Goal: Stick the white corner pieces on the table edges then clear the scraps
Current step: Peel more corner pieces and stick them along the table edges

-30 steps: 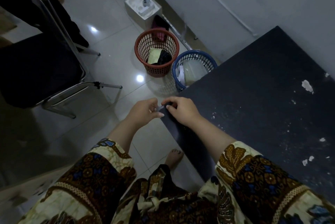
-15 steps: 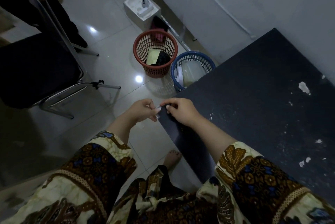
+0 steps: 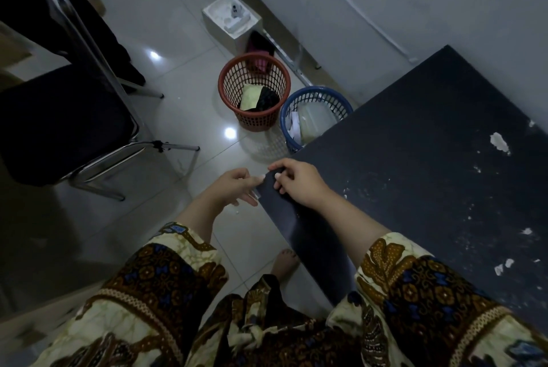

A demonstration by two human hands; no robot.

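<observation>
At the near left corner of the dark table (image 3: 415, 159), both hands met over the spot where a corner piece (image 3: 258, 193) was being fitted; it showed only as a pale, half-clear sliver against the table's side edge, just beside the left fingers, and its shape was too dim to make out. The step in hand looked like seating that piece. To do it well, I judged, it should be squared to the corner's tip first, then pressed firmly from the top and both sides so the adhesive took hold all along, with no edge left lifting. The left hand (image 3: 237, 185) sat off the table's edge with thumb and forefinger drawn together at the corner's tip, seemingly pinching the piece, while its other fingers lay loosely extended down along the side. The right hand (image 3: 299, 184) rested on the tabletop with its fingers bent and their tips bearing down just inside the corner; whether any part of the piece lay under them could not be told. White scraps (image 3: 499, 142) lay scattered over the right half of the table, not yet cleared, and a blue basket (image 3: 314, 90) stood on the floor just beyond the table's far left edge, beside a red basket (image 3: 258, 121).
</observation>
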